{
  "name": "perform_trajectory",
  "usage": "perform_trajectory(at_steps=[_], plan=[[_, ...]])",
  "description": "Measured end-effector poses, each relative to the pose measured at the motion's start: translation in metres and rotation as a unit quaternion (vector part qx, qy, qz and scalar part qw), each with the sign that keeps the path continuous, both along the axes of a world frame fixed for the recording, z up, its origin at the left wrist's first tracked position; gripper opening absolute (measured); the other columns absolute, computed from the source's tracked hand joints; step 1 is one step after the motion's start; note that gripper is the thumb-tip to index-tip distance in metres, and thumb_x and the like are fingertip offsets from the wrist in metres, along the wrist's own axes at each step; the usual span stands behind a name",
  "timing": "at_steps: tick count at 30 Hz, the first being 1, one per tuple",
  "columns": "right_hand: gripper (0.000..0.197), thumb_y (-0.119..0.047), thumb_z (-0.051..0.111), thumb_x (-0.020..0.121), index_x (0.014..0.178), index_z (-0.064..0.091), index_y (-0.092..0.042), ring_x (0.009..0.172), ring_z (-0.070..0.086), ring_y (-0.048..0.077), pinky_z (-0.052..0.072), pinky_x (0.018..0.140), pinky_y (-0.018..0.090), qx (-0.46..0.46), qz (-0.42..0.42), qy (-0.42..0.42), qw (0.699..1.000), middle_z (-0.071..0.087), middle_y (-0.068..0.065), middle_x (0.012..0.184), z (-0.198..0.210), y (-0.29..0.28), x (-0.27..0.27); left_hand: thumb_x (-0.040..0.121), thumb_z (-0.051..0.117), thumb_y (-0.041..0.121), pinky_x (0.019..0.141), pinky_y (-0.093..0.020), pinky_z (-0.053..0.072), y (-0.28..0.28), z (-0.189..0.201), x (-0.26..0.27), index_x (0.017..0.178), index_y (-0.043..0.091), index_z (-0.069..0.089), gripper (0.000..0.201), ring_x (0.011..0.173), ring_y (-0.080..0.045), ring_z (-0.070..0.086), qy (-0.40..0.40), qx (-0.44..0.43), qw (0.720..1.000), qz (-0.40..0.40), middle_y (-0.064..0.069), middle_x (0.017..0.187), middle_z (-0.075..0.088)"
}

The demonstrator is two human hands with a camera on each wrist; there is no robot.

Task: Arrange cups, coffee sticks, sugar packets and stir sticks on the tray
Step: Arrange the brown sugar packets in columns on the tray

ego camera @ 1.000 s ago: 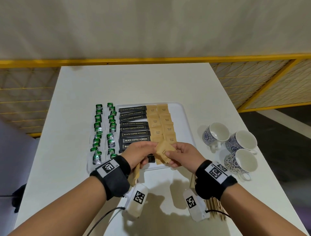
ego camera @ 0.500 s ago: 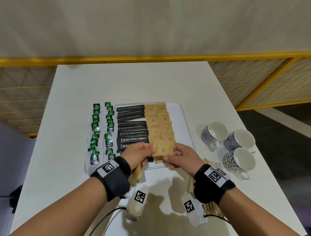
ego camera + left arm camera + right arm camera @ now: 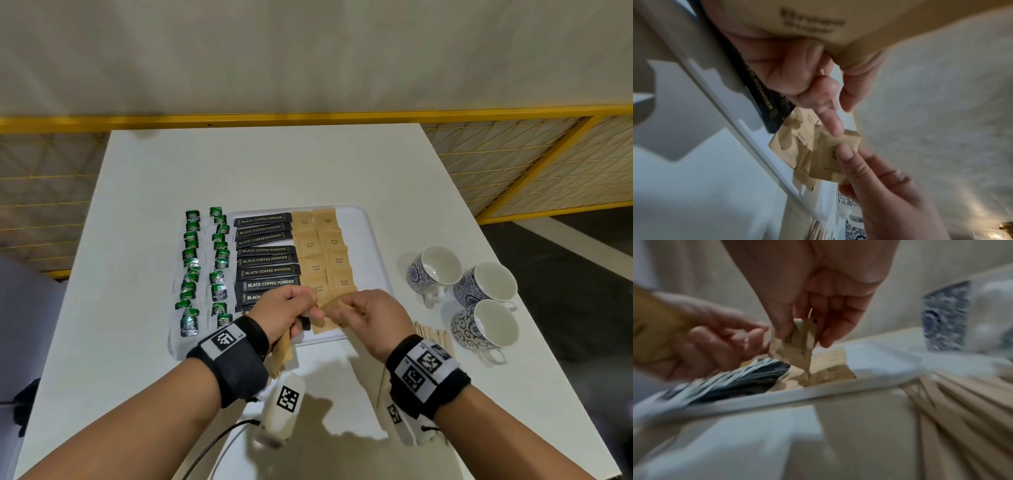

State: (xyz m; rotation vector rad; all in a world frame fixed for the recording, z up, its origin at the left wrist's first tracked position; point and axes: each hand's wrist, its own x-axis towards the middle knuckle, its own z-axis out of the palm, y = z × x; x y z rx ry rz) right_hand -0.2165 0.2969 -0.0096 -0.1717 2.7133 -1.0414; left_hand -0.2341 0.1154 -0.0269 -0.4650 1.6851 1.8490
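Observation:
On the white tray (image 3: 373, 246) lie a column of black coffee sticks (image 3: 267, 260) and two columns of brown sugar packets (image 3: 322, 246). Over the tray's near end my right hand (image 3: 342, 308) pinches one sugar packet (image 3: 797, 350) between thumb and fingers, its lower corner down on the packets there. My left hand (image 3: 313, 306) keeps a small stack of sugar packets (image 3: 282, 349) curled in its palm, and its forefinger (image 3: 833, 126) touches the pinched packet (image 3: 838, 155). Three blue-patterned cups (image 3: 435, 270) and the wooden stir sticks (image 3: 433, 337) are on the table right of the tray.
Two columns of green tea bags (image 3: 202, 263) lie on the table just left of the tray. A yellow rail and mesh fence (image 3: 513, 164) run behind and to the right of the white table (image 3: 274, 164). Cables trail from the wrist cameras near the front edge.
Both hands have lowered the pinched sugar packet from above the tray's near end down onto the packets there. It has turned from face-up to nearly edge-on.

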Motion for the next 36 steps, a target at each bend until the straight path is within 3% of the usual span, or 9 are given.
perform_trajectory(at_steps=[3, 6, 13, 18, 22, 25, 28, 33, 36], plan=[[0.022, -0.021, 0.063, 0.088, 0.078, 0.072, -0.038, 0.068, 0.059, 0.007, 0.050, 0.072, 0.026, -0.105, -0.187, -0.019, 0.977, 0.067, -0.004, 0.074, -0.009, 0.018, -0.005, 0.094, 0.055, 0.013, 0.032, -0.017, 0.032, -0.003, 0.000, -0.002, 0.108, 0.006, 0.060, 0.016, 0.034, -0.008, 0.040, 0.011, -0.029, 1.000, -0.005, -0.012, 0.078, 0.069], [0.027, -0.012, 0.065, 0.087, 0.062, 0.059, -0.019, 0.057, 0.051, 0.015, 0.046, 0.061, 0.023, -0.173, -0.266, -0.110, 0.942, 0.055, -0.002, 0.058, -0.020, 0.030, -0.008, 0.095, 0.051, 0.009, 0.033, -0.016, 0.032, -0.006, -0.002, 0.000, 0.108, 0.006, 0.061, 0.017, 0.034, -0.006, 0.042, 0.008, -0.050, 0.998, -0.033, -0.008, 0.073, 0.066], [0.024, -0.017, 0.056, 0.092, 0.071, 0.059, -0.006, 0.062, 0.049, 0.014, 0.042, 0.065, 0.027, -0.076, -0.161, -0.176, 0.968, 0.055, 0.000, 0.065, -0.033, 0.037, -0.009, 0.093, 0.048, 0.006, 0.033, -0.016, 0.032, -0.001, -0.003, 0.007, 0.111, 0.006, 0.063, 0.023, 0.035, -0.007, 0.040, -0.049, -0.065, 0.989, -0.120, -0.013, 0.082, 0.070], [0.033, -0.019, 0.056, 0.090, 0.060, 0.043, -0.017, 0.057, 0.041, 0.014, 0.035, 0.060, 0.027, 0.003, -0.117, -0.166, 0.979, 0.044, -0.002, 0.059, -0.029, 0.036, -0.015, 0.093, 0.048, 0.007, 0.035, -0.015, 0.034, 0.004, -0.003, 0.009, 0.117, 0.003, 0.060, 0.027, 0.035, -0.007, 0.040, -0.063, -0.085, 0.983, -0.153, -0.015, 0.086, 0.073], [0.024, -0.017, 0.060, 0.085, 0.061, 0.053, -0.016, 0.062, 0.052, 0.019, 0.049, 0.071, 0.033, -0.011, -0.139, -0.161, 0.977, 0.050, 0.000, 0.058, -0.032, 0.036, -0.017, 0.093, 0.048, 0.009, 0.035, -0.017, 0.035, 0.003, -0.007, 0.008, 0.119, 0.006, 0.059, 0.028, 0.036, -0.007, 0.040, -0.065, -0.093, 0.983, -0.147, -0.012, 0.089, 0.075], [0.014, -0.021, 0.058, 0.084, 0.080, 0.064, -0.010, 0.077, 0.064, 0.029, 0.055, 0.081, 0.041, -0.026, -0.148, -0.157, 0.976, 0.067, 0.011, 0.075, -0.037, 0.037, -0.017, 0.093, 0.048, 0.009, 0.036, -0.017, 0.036, 0.002, -0.006, 0.006, 0.117, 0.008, 0.059, 0.026, 0.037, -0.008, 0.040, -0.060, -0.091, 0.985, -0.136, -0.011, 0.089, 0.075], [0.013, -0.019, 0.055, 0.089, 0.086, 0.068, -0.014, 0.082, 0.066, 0.022, 0.054, 0.082, 0.036, -0.032, -0.136, -0.164, 0.976, 0.071, 0.004, 0.082, -0.036, 0.039, -0.016, 0.093, 0.048, 0.009, 0.037, -0.017, 0.036, 0.002, -0.006, 0.007, 0.115, 0.010, 0.059, 0.025, 0.037, -0.008, 0.040, -0.054, -0.088, 0.985, -0.138, -0.011, 0.088, 0.075], [0.021, -0.017, 0.060, 0.088, 0.068, 0.052, -0.019, 0.060, 0.048, 0.010, 0.043, 0.066, 0.025, 0.002, -0.126, -0.140, 0.982, 0.047, -0.010, 0.058, -0.036, 0.041, -0.016, 0.092, 0.048, 0.004, 0.034, -0.016, 0.033, 0.003, -0.005, 0.007, 0.108, 0.009, 0.060, 0.020, 0.037, -0.009, 0.040, -0.027, -0.088, 0.989, -0.113, -0.008, 0.075, 0.067], [0.015, -0.018, 0.063, 0.087, 0.092, 0.060, -0.031, 0.067, 0.058, 0.010, 0.049, 0.072, 0.024, -0.023, -0.138, -0.137, 0.981, 0.054, -0.009, 0.063, -0.035, 0.039, -0.014, 0.093, 0.046, 0.004, 0.035, -0.017, 0.033, 0.003, -0.006, 0.005, 0.104, 0.010, 0.061, 0.019, 0.038, -0.010, 0.040, -0.010, -0.091, 0.991, -0.096, -0.006, 0.071, 0.064]])
